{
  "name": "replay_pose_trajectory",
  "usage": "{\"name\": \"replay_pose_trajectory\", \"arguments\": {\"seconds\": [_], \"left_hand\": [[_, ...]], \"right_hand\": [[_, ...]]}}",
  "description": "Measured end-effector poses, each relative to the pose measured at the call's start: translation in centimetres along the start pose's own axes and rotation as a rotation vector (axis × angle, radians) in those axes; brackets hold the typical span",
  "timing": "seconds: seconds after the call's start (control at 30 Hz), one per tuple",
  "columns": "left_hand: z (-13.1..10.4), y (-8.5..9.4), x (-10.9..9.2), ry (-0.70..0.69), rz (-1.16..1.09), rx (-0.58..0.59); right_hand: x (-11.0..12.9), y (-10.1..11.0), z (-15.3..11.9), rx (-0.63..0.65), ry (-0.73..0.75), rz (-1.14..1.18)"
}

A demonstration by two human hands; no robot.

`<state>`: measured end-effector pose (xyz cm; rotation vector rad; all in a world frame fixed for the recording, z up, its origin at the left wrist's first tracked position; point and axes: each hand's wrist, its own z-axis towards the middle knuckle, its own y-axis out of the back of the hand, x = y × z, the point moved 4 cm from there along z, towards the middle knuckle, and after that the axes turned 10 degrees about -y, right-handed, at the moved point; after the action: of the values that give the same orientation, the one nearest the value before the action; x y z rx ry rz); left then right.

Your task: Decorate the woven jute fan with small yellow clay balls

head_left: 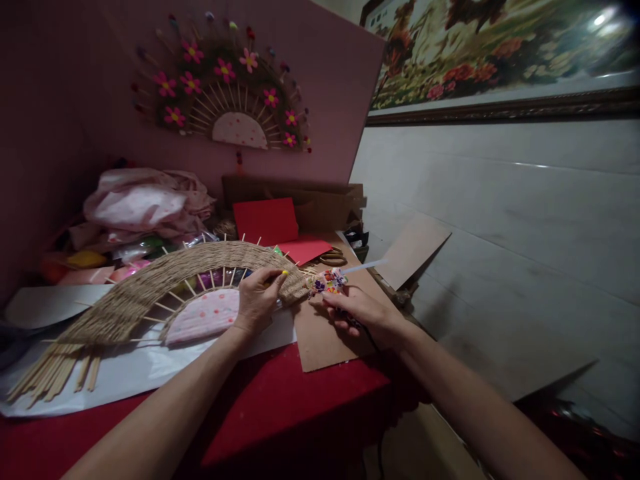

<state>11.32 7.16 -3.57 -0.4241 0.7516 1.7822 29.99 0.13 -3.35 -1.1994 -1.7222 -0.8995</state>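
Note:
Between thumb and forefinger, my left hand (259, 299) pinches a small yellow ball (285, 272), too small to tell whether bead or pom-pom. That hand is over the right end of a woven straw fan (195, 267) with thin wooden ribs and a half-round centre of spotted pale cloth (205, 317). My right hand (357, 308) is closed around a flower-patterned glue gun (331, 283). A clear glue stick (365, 265) juts from the gun's back, and its nozzle end points left towards the fan and the yellow ball.
Loose wooden sticks (50, 373) lie at the fan's left end. Brown cardboard (325, 340) is beneath the right hand, with scissors (334, 256) and red card (266, 221) behind. Bundled cloth (145, 200) is back left. A flowered fan (240, 100) hangs on the pink board.

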Motion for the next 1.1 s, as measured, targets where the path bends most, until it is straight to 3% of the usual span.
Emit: {"name": "replay_pose_trajectory", "arguments": {"seconds": [0.43, 1.1], "left_hand": [[-0.1, -0.2, 0.4, -0.048, 0.013, -0.017], [-0.2, -0.3, 0.3, -0.074, 0.012, -0.014]], "right_hand": [[0.1, -0.5, 1.4, 0.010, 0.023, -0.056], [0.5, -0.8, 1.1, -0.008, 0.010, -0.082]]}}
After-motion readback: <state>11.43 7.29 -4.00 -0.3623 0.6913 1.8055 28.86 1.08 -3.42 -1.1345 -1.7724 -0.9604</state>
